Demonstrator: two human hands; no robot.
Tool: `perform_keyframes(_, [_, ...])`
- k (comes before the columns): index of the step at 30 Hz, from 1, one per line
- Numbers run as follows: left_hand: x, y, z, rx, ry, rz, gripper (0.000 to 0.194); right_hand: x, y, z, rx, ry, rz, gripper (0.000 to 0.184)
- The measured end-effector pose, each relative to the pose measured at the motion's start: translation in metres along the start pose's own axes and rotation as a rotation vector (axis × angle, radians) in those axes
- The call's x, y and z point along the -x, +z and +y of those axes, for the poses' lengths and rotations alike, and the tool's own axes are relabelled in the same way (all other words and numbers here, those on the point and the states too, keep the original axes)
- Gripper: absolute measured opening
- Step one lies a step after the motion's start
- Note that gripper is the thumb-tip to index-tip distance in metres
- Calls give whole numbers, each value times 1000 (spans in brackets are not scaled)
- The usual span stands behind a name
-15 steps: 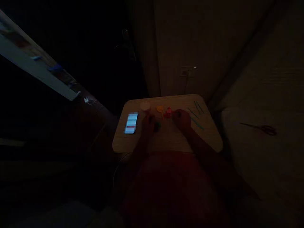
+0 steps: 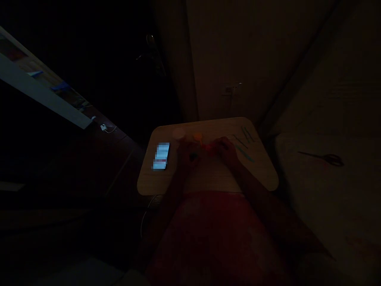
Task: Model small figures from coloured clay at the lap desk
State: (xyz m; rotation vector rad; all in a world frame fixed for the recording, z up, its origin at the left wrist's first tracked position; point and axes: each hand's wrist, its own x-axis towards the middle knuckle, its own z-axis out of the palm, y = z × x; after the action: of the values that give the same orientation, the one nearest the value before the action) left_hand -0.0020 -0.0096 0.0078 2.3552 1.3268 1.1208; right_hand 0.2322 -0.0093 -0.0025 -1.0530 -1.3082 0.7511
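Note:
The scene is very dark. On the small wooden table (image 2: 208, 180), my left hand (image 2: 185, 153) has curled fingers beside a small dark green lump (image 2: 193, 157). Whether it grips the lump cannot be made out. My right hand (image 2: 225, 149) is closed, its fingertips at a small red piece (image 2: 208, 147) lying between both hands. The exact kind of the red piece does not show. Just beyond the hands is an orange toy piece (image 2: 198, 138) with a flared head and thin handle. A pale round tub (image 2: 179, 134) stands behind my left hand.
A lit phone (image 2: 161, 155) lies on the table's left side. Several thin teal strips (image 2: 245, 153) lie at the right. Scissors (image 2: 330, 159) rest on a pale surface to the right. A wall socket (image 2: 230, 89) with a plug is behind the table.
My right hand has moved slightly left and lower over the red piece, now covering part of it. My left hand has shifted toward the green lump. The view has moved slightly.

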Motion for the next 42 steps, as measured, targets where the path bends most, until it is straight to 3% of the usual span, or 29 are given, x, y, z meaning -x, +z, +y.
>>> perform_keyframes(4, [-1,0,0,44,71,-58,51,8,6,1,-120,67,-135,16])
perform_keyframes(9, [-1,-2,8,110,112,-24,22,14,9,-6,-53,40,-244,18])
perform_keyframes(13, [-2,-3,11,149,73,-1,15,16,9,-10,-15,66,-311,16])
perform_keyframes(29, [-3,-4,11,185,65,-154,13,17,9,-15,51,50,-345,22])
perform_keyframes(42, [-3,-5,12,184,76,-165,15,14,8,-6,87,91,-358,21])
